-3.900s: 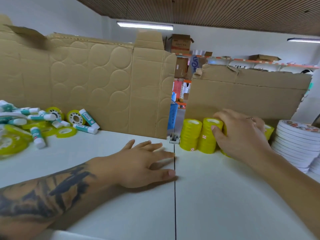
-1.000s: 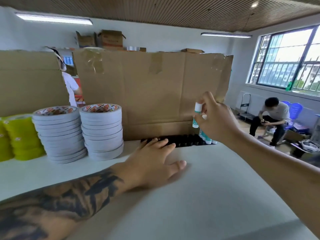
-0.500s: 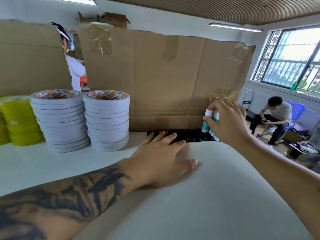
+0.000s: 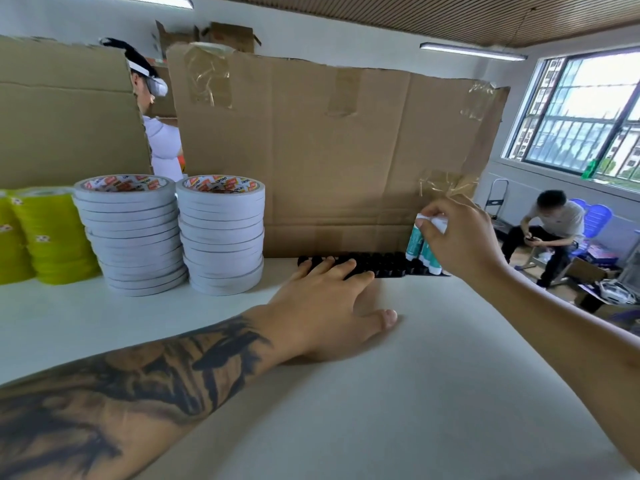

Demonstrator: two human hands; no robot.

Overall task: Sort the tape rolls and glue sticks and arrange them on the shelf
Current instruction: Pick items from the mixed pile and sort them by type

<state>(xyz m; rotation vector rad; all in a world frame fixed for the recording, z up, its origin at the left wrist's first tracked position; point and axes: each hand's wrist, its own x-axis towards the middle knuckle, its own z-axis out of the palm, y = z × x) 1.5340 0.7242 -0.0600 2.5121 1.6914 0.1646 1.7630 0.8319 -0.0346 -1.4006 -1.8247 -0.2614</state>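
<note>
— At the right end of the black tray (image 4: 374, 264), what's different from a second ago?

— The right hand (image 4: 460, 239) was holding a glue stick up in the air then. Now it has come down, and the glue sticks (image 4: 417, 244) stand upright in the tray's end slots, against the cardboard sheet (image 4: 329, 157). Fingertips still pinch the white cap of one.

— So that stick is placed?

— Seated or nearly so, I'd judge; the grip hasn't let go yet. How many sticks stand there I can't tell, the hand covers some.

— And the left hand (image 4: 325, 306)?

— Flat on the white shelf (image 4: 415, 393), fingers straight, tips resting on the tray's left part as if steadying it. It holds nothing.

— What do the sticks look like?

— Slim tubes, teal bodies with white caps, bunched close together. Most of the tray's slots look unfilled, so plenty of sticks remain to fetch.

— The tape?

— Two stacks of white tape rolls (image 4: 173, 233) stand left of the tray, with yellow tape rolls (image 4: 48, 237) farther left.
</note>
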